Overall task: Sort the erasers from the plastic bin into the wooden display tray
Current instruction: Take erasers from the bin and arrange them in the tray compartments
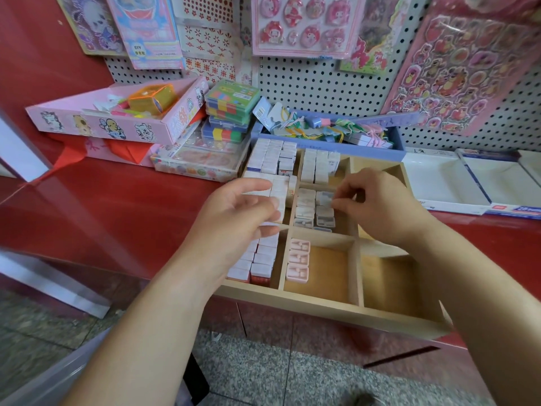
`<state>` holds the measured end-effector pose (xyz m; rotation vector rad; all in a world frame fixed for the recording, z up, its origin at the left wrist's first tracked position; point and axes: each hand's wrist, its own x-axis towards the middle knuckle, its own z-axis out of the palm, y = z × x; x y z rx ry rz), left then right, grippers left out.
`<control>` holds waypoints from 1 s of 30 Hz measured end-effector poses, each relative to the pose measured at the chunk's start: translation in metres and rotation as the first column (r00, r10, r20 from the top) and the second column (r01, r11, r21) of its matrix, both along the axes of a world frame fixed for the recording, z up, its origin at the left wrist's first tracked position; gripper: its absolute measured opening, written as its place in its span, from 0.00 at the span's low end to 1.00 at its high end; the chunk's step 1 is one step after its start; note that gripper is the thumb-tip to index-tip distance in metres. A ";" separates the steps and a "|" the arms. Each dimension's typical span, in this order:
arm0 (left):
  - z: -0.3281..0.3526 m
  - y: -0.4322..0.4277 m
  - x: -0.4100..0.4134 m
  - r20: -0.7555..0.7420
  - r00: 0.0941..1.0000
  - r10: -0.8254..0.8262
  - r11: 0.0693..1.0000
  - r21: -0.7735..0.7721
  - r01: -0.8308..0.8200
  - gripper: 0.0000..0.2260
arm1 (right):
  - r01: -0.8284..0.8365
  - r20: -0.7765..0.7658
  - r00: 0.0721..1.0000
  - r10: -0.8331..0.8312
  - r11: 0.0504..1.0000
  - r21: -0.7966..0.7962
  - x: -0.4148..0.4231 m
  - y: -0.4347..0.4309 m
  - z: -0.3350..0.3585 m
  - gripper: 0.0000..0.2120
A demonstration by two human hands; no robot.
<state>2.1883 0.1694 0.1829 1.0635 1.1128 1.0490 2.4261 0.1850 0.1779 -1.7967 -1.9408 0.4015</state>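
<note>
On red glossy counter [117, 206]: wooden display tray [322, 310], blue box [351, 152] just behind, white cartons [439, 183] right, clear plastic case [199, 164] left.

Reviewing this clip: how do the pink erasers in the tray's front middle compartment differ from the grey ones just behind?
The pink erasers form one column of three beside bare wood; the grey erasers sit in two columns. The right hand pinches one of the grey erasers, while the pink erasers lie untouched. Both sets lie flat in the wooden tray.
</note>
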 end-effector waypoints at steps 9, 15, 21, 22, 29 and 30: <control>-0.003 0.003 -0.015 -0.014 0.993 0.119 0.992 0.040 -0.119 0.08 | 0.002 0.279 0.960 -0.002 1.000 -0.001 -0.011 0.007 -0.014 0.02; 0.000 -0.009 -0.034 -0.058 0.987 0.147 0.985 0.099 -0.141 0.08 | 0.014 0.292 0.956 -0.015 1.000 0.006 -0.013 0.003 -0.008 0.03; -0.002 -0.065 -0.103 -0.203 0.931 0.303 0.947 0.179 -0.269 0.09 | -0.115 0.074 0.992 0.104 0.979 0.169 -0.054 -0.043 0.022 0.03; -0.007 -0.072 -0.113 -0.227 0.918 0.325 0.942 0.165 -0.293 0.09 | -0.150 -0.002 0.988 0.153 0.975 0.166 -0.065 -0.054 0.027 0.04; -0.054 -0.124 -0.203 -0.448 0.842 0.301 0.935 -0.036 -0.353 0.07 | -0.629 -0.150 0.777 0.611 0.756 -0.181 -0.190 -0.135 -0.021 0.05; -0.068 -0.126 -0.213 -0.480 0.833 0.273 0.938 -0.061 -0.342 0.07 | -0.643 -0.135 0.763 0.632 0.723 -0.253 -0.204 -0.139 -0.043 0.06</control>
